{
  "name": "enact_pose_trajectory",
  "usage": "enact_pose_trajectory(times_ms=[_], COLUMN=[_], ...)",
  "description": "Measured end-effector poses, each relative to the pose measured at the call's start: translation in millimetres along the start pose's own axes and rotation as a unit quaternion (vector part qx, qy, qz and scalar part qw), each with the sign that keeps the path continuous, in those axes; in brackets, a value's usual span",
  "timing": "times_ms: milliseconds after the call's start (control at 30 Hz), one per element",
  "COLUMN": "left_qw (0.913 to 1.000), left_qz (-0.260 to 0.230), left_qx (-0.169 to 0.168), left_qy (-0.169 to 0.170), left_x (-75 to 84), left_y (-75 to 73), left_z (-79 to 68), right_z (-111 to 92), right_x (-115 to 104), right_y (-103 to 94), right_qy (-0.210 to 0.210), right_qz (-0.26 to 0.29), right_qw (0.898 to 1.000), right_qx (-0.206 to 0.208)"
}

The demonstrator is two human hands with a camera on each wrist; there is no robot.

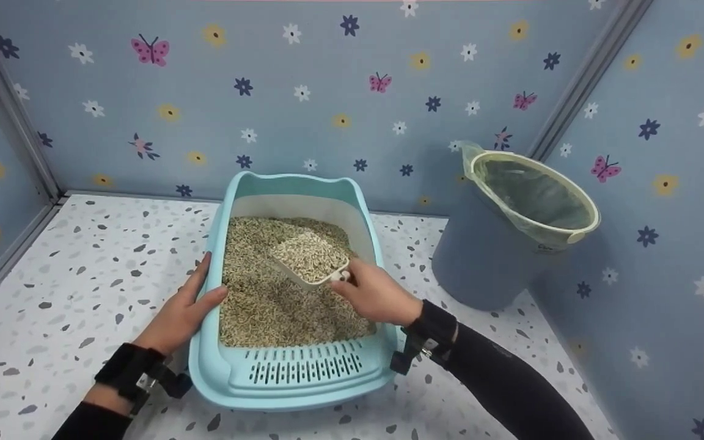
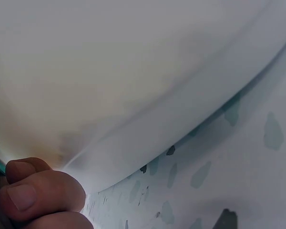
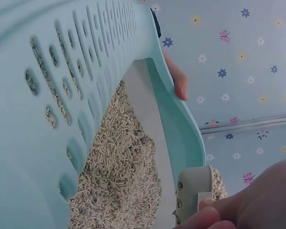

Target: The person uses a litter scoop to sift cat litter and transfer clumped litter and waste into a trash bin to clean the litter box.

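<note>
A light blue litter box [image 1: 291,397] with a slotted front ledge stands on the floor, spread with pellet litter [image 1: 266,305]. My left hand [image 1: 181,308] grips the box's left rim, thumb over the edge; in the left wrist view its curled fingers [image 2: 47,191] lie against the pale outer wall. With my right hand [image 1: 382,294] I hold a pale litter scoop [image 1: 312,285] by its short handle over the middle of the box. Heaped in the scoop are light pellets [image 1: 309,253]. From the right wrist view, holes show along the scoop's side [image 3: 193,186].
To the right of the box stands a blue-grey trash bin [image 1: 480,263], lined with a thin greenish bag [image 1: 535,189] folded over its cream rim. Flowered wall panels [image 1: 303,122] enclose the back and both sides. The floor [image 1: 83,293] is white with grey specks.
</note>
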State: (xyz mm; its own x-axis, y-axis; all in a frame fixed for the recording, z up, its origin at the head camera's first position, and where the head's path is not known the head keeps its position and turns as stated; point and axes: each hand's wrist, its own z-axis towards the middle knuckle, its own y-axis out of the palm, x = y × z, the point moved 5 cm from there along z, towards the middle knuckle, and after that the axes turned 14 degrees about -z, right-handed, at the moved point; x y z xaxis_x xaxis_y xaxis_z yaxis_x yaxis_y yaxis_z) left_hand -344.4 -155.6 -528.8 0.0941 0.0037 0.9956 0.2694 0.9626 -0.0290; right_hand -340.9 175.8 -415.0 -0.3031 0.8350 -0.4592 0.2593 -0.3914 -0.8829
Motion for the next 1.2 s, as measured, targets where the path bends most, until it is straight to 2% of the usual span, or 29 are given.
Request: enact_pose_trajectory(times_ms=[500,633,833,900,967,1100,1200], left_qw=[0.9998,0.9998,0.9998,0.9998,0.9998,0.9999,0.9999], left_qz=[0.019,0.019,0.016,0.013,0.014,0.012,0.011], left_qx=[0.0,0.004,0.008,0.011,0.012,0.005,0.006], left_qy=[0.004,-0.003,-0.004,-0.006,-0.007,-0.009,-0.006], left_x=[3.7,2.8,1.1,2.0,2.4,1.9,2.1], left_y=[-1.3,-1.4,-2.9,-3.0,-1.4,2.1,0.2], left_z=[1.0,0.4,-0.6,-0.5,0.2,1.1,0.3], right_z=[-54.0,-52.7,-20.3,-15.2,-20.1,-44.1,-46.5], right_x=[10.6,10.6,1.6,-0.4,0.6,6.5,4.1], right_y=[-0.4,1.8,5.5,3.5,0.2,-6.7,-8.8], right_qy=[0.014,0.014,0.015,0.014,0.011,0.011,0.011], right_qz=[-0.01,-0.01,0.025,0.033,0.032,0.023,0.022], right_qw=[1.0,1.0,0.999,0.999,0.999,0.999,0.999], right_qx=[0.019,0.017,0.015,0.02,0.026,0.036,0.036])
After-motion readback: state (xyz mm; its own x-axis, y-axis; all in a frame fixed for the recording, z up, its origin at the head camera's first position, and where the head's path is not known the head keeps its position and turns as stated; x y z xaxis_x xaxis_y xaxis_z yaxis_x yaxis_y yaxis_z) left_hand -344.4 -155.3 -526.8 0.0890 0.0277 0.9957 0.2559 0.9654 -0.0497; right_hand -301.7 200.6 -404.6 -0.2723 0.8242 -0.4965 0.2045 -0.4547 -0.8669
